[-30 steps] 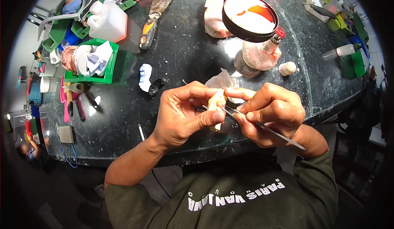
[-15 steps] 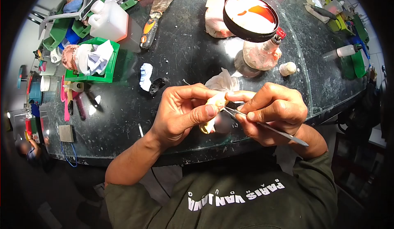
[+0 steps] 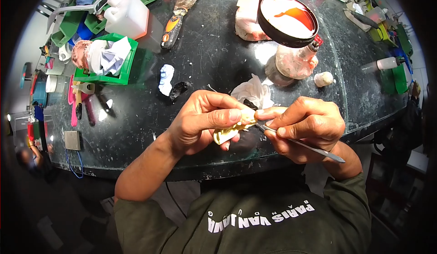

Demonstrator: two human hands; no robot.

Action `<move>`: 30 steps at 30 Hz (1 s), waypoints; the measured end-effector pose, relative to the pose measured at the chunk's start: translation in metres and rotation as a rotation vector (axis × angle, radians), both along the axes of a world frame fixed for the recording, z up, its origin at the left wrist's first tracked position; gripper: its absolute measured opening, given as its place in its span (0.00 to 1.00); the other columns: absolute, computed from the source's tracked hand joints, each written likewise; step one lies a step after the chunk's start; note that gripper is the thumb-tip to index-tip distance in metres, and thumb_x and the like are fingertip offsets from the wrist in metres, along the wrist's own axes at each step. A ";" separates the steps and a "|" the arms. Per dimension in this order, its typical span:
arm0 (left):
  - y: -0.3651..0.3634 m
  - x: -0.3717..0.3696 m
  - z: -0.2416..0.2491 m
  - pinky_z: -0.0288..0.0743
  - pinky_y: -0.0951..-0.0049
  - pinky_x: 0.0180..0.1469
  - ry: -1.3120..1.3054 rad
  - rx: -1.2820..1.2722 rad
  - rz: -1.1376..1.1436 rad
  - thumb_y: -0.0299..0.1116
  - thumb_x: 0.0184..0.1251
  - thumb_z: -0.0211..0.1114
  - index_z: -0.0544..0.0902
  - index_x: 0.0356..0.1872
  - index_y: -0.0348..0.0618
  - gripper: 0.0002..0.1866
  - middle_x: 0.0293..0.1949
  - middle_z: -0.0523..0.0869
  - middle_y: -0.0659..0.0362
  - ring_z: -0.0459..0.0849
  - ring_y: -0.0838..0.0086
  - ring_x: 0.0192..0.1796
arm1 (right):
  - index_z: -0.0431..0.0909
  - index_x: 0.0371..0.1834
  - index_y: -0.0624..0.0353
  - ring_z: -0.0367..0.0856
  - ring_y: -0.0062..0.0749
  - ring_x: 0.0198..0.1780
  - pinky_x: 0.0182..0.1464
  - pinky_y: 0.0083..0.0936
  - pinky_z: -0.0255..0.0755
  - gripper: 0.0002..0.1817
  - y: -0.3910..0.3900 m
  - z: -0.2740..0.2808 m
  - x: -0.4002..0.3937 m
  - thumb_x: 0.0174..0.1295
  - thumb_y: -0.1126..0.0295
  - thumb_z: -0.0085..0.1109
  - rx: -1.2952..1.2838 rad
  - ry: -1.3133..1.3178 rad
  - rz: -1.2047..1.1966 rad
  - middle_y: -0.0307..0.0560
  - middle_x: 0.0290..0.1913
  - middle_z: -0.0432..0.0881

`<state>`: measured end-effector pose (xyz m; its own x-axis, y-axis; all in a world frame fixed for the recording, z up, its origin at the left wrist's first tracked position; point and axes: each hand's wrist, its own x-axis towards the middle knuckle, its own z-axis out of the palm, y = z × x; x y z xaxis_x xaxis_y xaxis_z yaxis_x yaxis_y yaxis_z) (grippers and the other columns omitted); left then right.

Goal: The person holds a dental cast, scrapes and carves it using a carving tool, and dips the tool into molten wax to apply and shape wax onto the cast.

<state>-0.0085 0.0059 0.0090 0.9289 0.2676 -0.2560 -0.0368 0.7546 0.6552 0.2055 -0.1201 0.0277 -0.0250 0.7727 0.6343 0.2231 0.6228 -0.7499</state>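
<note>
- From my end of the head camera, I see the left hand (image 3: 200,119) with thumb and fingers clamped on a pale yellow piece (image 3: 224,135), raised above the worktop (image 3: 209,49) near its front edge; I judge this keeps it steady and close to the eye.
- The right hand (image 3: 314,124) has its fingers pinched together on a slim metal tool (image 3: 314,148), much as one holds a pen, which I take to be for fine control. The flat end slants back towards the right forearm, leaving the narrow end pointed at the piece.
- The right index finger reaches across to the piece's right end, probably to brace one hand against the other.
- As for where the piece lies: it sits between the left thumb and fingers, its lower part showing on the near side of the thumb, its other end by the right index fingertip. The tool's tip is right beside that end; whether they touch, I cannot tell.
- Just beyond the hands I see a crumpled whitish sheet (image 3: 252,92); farther left lie a white-and-blue piece (image 3: 166,78) and a black scrap (image 3: 179,91), near each other, perhaps set there to spare the working spot.
</note>
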 end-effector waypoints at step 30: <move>0.006 0.000 0.011 0.67 0.84 0.15 0.240 0.183 -0.132 0.32 0.67 0.63 0.88 0.35 0.29 0.13 0.27 0.85 0.55 0.78 0.81 0.18 | 0.83 0.34 0.62 0.92 0.36 0.34 0.45 0.40 0.92 0.13 -0.001 0.001 -0.007 0.50 0.90 0.73 -0.047 -0.153 0.084 0.48 0.30 0.85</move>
